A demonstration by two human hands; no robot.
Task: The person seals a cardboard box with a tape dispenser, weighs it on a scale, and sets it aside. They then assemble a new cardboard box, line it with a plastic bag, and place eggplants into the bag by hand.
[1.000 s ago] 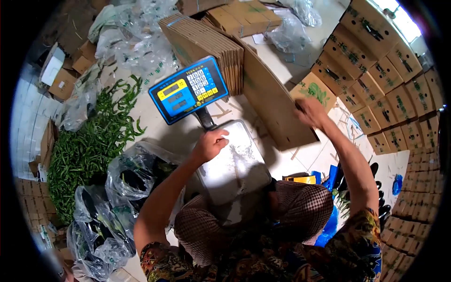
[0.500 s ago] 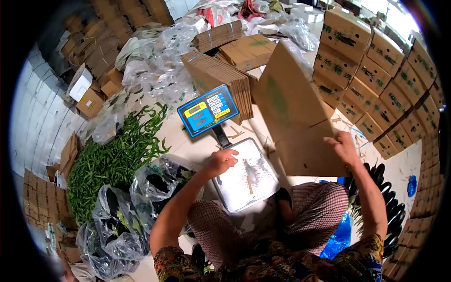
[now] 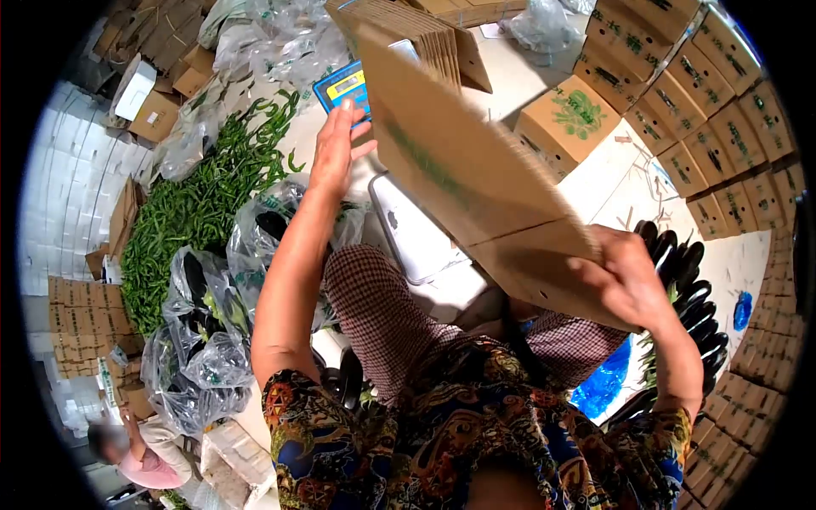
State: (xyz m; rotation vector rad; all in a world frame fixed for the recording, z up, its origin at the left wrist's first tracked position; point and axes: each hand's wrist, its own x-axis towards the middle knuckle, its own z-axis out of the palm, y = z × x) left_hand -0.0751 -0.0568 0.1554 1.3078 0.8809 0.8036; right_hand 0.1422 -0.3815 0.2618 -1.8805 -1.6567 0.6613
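A flattened cardboard box [image 3: 476, 178] with a green print slants across the middle of the view, in front of me. My right hand [image 3: 627, 279] grips its lower right end, thumb on the near face. My left hand [image 3: 336, 151] is raised beside the box's upper left edge, fingers stretched and apart, holding nothing. Behind that hand, the blue scale display [image 3: 344, 87] is partly covered by the cardboard. The scale's metal platform [image 3: 416, 229] lies below, its right part hidden by the box.
Green chili peppers [image 3: 191, 229] are heaped at left, near clear bags of eggplants [image 3: 204, 340]. Loose eggplants [image 3: 688, 297] lie at right, by blue plastic [image 3: 602, 382]. Stacked cartons [image 3: 722, 119] line the right side. Folded cardboard [image 3: 416, 38] stands ahead. Another person [image 3: 153, 450] sits at lower left.
The flattened box has swung left and toward me, now over the scale. My left hand has lifted from the platform and opened. The view has tilted down, showing a carton behind the box.
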